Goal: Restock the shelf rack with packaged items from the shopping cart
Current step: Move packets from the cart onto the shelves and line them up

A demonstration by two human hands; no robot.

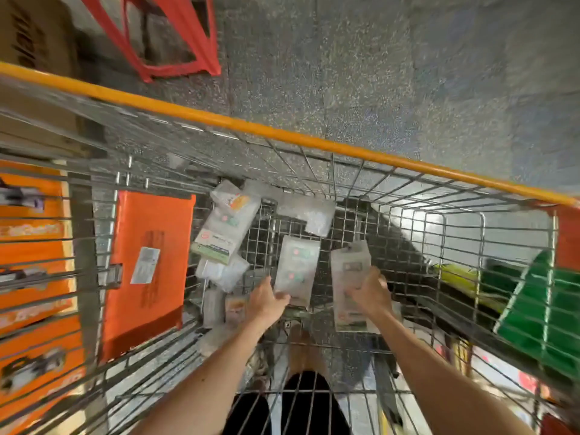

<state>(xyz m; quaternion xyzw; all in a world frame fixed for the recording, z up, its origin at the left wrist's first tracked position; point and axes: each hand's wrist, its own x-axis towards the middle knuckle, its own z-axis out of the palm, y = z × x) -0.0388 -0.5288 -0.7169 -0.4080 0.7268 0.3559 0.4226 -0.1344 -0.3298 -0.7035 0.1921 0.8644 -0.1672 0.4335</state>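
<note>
Right hand [372,290] is down in the cart, fingers curled round the right edge of a flat clear plastic packet [345,277]. It's gripped, lifted and tilted, hang-tab end pointing far. There's a pale printed card inside with a green strip at its near end; the print is too blurred to read.

Just left of it, a second clear packet [296,268] of the same kind lies on the wire floor, with the left hand [270,298] on its near-left corner. The blur makes it impossible to tell whether those fingers pinch it or only touch it.

Further left and far, a loose heap of similar packets [224,227] sits on the floor of the silver wire shopping cart [408,221] with its orange top rail. A flat orange package [147,271] leans against the cart's left wall.

Outside the mesh are orange boxes [31,246] on the left and a green sheet [539,312] on the right, with a red plastic stool [175,36] on the speckled floor at far left.
</note>
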